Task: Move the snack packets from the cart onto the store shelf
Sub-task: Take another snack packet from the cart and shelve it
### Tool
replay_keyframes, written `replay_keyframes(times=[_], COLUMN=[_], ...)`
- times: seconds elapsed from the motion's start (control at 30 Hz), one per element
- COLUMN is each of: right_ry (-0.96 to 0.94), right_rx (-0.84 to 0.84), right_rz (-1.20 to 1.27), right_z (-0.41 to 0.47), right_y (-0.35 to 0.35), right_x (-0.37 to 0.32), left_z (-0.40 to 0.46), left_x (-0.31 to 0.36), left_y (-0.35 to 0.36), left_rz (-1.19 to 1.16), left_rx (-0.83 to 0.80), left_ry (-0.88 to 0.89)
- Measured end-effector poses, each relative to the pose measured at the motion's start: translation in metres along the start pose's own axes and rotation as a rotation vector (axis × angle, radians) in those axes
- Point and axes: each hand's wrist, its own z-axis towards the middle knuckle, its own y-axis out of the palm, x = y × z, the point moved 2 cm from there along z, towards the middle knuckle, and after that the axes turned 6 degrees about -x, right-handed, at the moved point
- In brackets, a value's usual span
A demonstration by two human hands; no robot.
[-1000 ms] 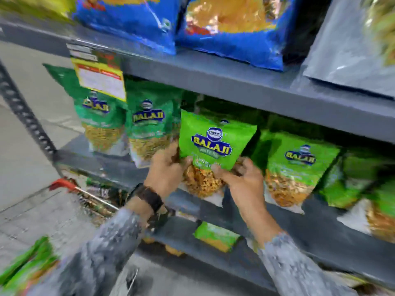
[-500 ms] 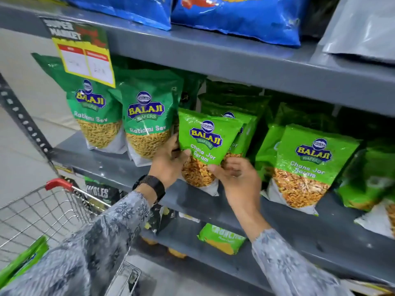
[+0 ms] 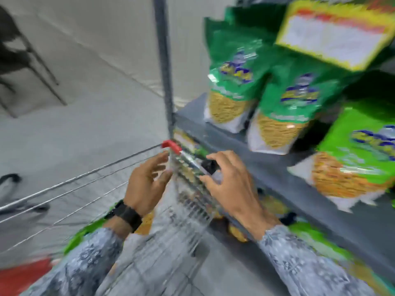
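Snack packets (image 3: 275,116) shelved; hands (image 3: 147,182) empty.

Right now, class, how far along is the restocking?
Done: green packets stand on the shelf. In hand: nothing; the left hand and right hand are open and empty above the cart. Left: blurred green packets in the cart.

Green snack packets (image 3: 233,67) carry blue-and-yellow logos on a grey shelf (image 3: 275,174). The silver wire cart (image 3: 70,184) has a red corner cap (image 3: 171,145). Sleeves (image 3: 85,263) show a grey-blue floral print.
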Motion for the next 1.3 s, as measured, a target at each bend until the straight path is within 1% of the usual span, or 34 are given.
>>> replay_keyframes(times=[0.07,0.17,0.23,0.27,0.3,0.37,0.47,0.53,0.6,0.7,0.77,0.87,0.93,1.0,1.07,1.13,1.23,1.3], right_ry=[0.088,0.290,0.419,0.480,0.525,0.592,0.688,0.702,0.724,0.770,0.773,0.725,0.640,0.565,0.497,0.431,0.359,0.348], right_rx=[-0.281,-0.666,-0.854,-0.904,-0.924,-0.902,-0.823,-0.846,-0.862,-0.894,-0.924,-0.867,-0.761,-0.625,-0.455,-0.288,-0.031,0.111], right_rz=[0.053,0.156,0.221,0.251,0.258,0.240,0.238,0.226,0.249,0.286,0.313,0.377,0.408,0.490,0.601,0.695,0.728,0.697], right_z=[0.025,0.048,0.054,0.057,0.059,0.063,0.062,0.059,0.056,0.050,0.048,0.048,0.050,0.048,0.042,0.028,-0.015,-0.050], right_y=[0.075,0.173,0.227,0.254,0.276,0.309,0.347,0.367,0.375,0.379,0.374,0.343,0.308,0.261,0.200,0.133,0.016,-0.052], right_x=[-0.017,-0.025,-0.023,-0.023,-0.019,-0.011,0.003,0.010,0.012,0.012,0.013,0.009,0.006,-0.001,-0.003,-0.006,0.010,0.030], left_z=[-0.008,-0.019,-0.027,-0.030,-0.031,-0.028,-0.017,-0.012,-0.013,-0.020,-0.025,-0.033,-0.032,-0.028,-0.020,-0.014,-0.012,-0.019], left_x=[-0.081,-0.200,-0.254,-0.272,-0.281,-0.300,-0.319,-0.328,-0.336,-0.354,-0.337,-0.305,-0.273,-0.225,-0.164,-0.107,-0.004,0.061], left_y=[-0.032,-0.050,-0.044,-0.039,-0.032,-0.012,0.016,0.029,0.036,0.043,0.040,0.033,0.025,0.015,0.010,0.009,0.033,0.065], left_rz=[-0.068,-0.147,-0.198,-0.219,-0.238,-0.290,-0.396,-0.461,-0.508,-0.681,-0.760,-0.839,-0.907,-0.947,-0.929,-0.898,-0.815,-0.749], left_rx=[0.099,0.204,0.185,0.162,0.145,0.126,0.095,0.104,0.110,0.123,0.086,0.030,0.014,-0.007,-0.054,-0.066,-0.126,-0.236], left_ry=[-0.247,-0.582,-0.751,-0.831,-0.891,-0.943,-0.975,-0.996,-1.007,-1.048,-1.042,-0.950,-0.853,-0.699,-0.530,-0.382,-0.169,-0.042])
